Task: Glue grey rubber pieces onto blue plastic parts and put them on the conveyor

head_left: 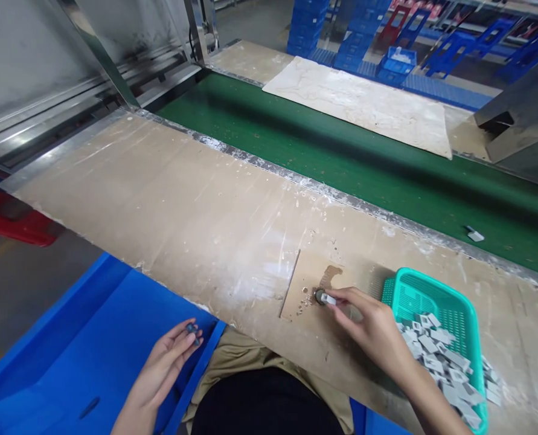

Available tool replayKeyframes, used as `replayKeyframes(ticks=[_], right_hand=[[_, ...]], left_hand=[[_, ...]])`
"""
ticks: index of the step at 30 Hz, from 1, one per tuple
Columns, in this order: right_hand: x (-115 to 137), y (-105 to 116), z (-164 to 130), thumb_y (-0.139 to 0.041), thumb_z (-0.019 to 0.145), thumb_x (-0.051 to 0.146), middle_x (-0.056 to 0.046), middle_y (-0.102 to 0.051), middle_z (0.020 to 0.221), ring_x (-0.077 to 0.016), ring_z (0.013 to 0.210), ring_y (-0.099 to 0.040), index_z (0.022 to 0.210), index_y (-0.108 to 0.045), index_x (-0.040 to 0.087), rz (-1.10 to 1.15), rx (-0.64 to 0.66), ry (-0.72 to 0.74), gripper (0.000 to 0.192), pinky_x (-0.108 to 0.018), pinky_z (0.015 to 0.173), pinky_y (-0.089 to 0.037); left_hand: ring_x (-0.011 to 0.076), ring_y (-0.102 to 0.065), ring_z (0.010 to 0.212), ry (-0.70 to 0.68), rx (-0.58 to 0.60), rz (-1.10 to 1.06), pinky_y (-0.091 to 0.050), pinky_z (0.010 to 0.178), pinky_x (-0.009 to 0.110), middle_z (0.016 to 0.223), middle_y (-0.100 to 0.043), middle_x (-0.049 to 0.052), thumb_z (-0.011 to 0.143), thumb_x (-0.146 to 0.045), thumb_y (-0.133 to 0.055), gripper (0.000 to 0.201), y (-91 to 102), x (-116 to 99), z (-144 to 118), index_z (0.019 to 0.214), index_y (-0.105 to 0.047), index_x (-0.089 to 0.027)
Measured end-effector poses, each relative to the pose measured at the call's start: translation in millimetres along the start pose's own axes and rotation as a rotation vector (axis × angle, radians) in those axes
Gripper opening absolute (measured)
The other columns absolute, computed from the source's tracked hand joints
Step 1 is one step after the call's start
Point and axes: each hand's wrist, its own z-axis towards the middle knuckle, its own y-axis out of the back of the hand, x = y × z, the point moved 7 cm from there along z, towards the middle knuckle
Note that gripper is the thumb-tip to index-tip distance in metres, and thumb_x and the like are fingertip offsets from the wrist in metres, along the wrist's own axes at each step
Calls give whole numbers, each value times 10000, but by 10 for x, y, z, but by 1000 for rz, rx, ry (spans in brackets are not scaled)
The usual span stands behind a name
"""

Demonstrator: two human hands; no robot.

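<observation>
Nearest of all, a black top (269,405) and tan trousers (236,350) fill the bottom edge, tucked right up against the worktop (196,199). Out to the left, over the blue bin (64,356), the left hand (169,356) has its fingers closed around a small dark part (191,329), held lightly near the fingertips, probably so it stays handy. And across to the right hand (371,320): thumb and fingers pinch a grey block (327,298) by one end, likely to leave the other end free. That far end sits at a dark round piece (318,295) on the brown board (294,281); touching or joined, I can't tell. Wet-looking spots dot that board, which may be there to spare the surface beneath. Just beside the right forearm stands the green basket (441,283), loaded with loose blocks (450,359), a spot that seems chosen for a short reach. More lie outside its far wall, and one stray block (474,234) rests on the green belt (363,163) beyond.
</observation>
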Motion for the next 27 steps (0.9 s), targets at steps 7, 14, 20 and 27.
replayKeyframes(ticks=[7,14,20,27], right_hand=[[180,18,-175,-693,736,371,-60,-701,691,-180,612,-669,817,-640,179,645,24,-336,216,-272,598,-550],[358,-35,-379,-725,710,357,-66,-710,700,-174,609,-667,780,-645,180,782,-46,-447,207,-255,602,-541],[411,-2,-410,-743,689,301,-52,-701,654,-163,597,-669,761,-669,180,706,-168,-368,159,-205,554,-547],[447,-23,-362,-735,700,260,-42,-713,675,-148,612,-673,773,-673,192,664,-196,-315,117,-182,574,-551]], left_hand=[[170,-677,688,-283,286,131,-567,631,236,769,-708,27,537,-163,-838,213,-1099,-176,-411,639,-651,-174],[235,-684,871,-469,659,92,-561,803,344,922,-710,72,681,-161,-749,116,-1930,-131,-712,766,-678,-195],[188,-692,860,-551,603,-25,-580,766,258,940,-714,21,667,-81,-748,221,-2005,-122,-721,826,-674,-217],[160,-702,815,-608,598,84,-581,720,181,927,-742,8,684,-81,-737,324,-2042,-119,-783,946,-701,-268]])
